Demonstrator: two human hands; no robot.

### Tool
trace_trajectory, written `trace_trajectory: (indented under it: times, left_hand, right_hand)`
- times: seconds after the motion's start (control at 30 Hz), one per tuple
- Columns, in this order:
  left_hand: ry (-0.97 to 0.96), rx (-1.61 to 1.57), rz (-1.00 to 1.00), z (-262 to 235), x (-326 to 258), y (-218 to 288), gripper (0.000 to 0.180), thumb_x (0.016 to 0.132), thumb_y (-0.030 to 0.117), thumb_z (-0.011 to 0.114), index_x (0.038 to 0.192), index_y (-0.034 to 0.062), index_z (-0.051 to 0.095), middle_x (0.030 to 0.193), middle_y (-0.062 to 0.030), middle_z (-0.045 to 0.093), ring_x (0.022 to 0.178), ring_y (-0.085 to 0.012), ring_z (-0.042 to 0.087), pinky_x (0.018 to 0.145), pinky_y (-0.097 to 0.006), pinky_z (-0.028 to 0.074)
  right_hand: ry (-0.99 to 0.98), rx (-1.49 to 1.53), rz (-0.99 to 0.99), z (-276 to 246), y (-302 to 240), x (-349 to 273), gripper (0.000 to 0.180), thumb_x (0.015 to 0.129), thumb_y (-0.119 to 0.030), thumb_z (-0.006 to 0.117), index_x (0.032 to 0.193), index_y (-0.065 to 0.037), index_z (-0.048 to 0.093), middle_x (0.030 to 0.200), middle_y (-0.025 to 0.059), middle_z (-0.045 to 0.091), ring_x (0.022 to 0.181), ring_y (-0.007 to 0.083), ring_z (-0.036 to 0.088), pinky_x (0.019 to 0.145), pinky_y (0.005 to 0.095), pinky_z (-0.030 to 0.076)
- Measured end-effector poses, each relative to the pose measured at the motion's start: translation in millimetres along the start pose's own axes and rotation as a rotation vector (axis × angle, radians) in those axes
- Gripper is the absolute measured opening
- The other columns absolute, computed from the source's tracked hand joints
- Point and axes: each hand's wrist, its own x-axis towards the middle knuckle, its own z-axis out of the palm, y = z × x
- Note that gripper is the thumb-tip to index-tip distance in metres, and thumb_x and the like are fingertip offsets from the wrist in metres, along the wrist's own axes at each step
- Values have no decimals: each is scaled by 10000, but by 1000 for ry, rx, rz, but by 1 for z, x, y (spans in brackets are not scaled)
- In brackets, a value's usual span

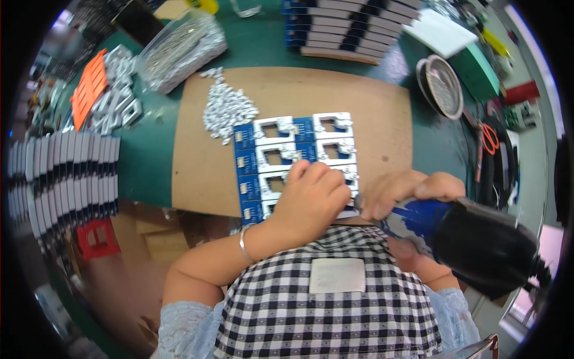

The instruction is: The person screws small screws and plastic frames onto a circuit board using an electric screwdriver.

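Note:
On a brown board (203,173) lies a panel of blue circuit boards (244,136) in rows, with white plastic frames (260,133) on them. My left hand (314,194) rests on the panel's near part, its fingers bent together over the frames; whatever its fingertips hold is hidden. Gripped in my right hand (406,188) is a blue-and-black electric screwdriver (478,239), held almost level. Its front end points left, toward the panel's near right corner. The tip is too blurred to tell whether it touches. A heap of small whitish parts (224,110) lies beside the panel's far left corner.
A clear tub of screws (185,48) stands far left, near an orange tray (89,87) and loose white frames (122,107). Stacked boards rise at left (72,173) and at the back (353,24). Right lie a round metal dish (442,87) and orange-handled scissors (489,139).

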Motion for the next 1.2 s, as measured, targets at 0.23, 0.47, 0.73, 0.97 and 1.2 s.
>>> trace_trajectory:
  times: [0.23,0.47,0.73,0.97,1.2]
  left_hand:
    - [3,-35,-4,-10,-4,2,82,772,148,604,844,111,617,887,-16,552,930,-205,520,870,-391,362]
    - [318,139,-416,-76,-43,-71,111,796,51,688,906,63,673,885,-91,642,855,-279,591,791,-371,448]
    - [203,492,-388,-79,-59,-93,67,792,62,694,841,74,649,840,-69,631,793,-278,584,734,-377,431]
    - [183,359,-387,-91,-71,-82,88,781,67,706,858,64,664,834,-72,624,786,-276,587,722,-370,440]
    - [130,180,-386,-88,-62,-81,104,788,15,693,890,28,685,841,-113,631,789,-300,613,695,-352,494]
  right_hand:
    - [207,218,172,8,7,0,703,748,-307,847,1197,-81,355,879,143,620,769,239,628,700,359,524]
    - [519,332,21,-17,29,-9,715,826,-456,639,1337,-86,301,784,84,513,609,215,563,606,375,493]
    - [431,278,-83,-12,22,-14,722,826,-436,701,1325,-77,320,784,89,538,644,237,587,637,399,518]
    - [412,278,-117,-12,19,-19,770,796,-441,761,1332,-71,352,771,93,558,671,245,608,640,406,520]
    - [422,328,-81,-11,11,-29,748,794,-396,783,1331,-106,352,798,99,572,744,261,618,716,424,531]
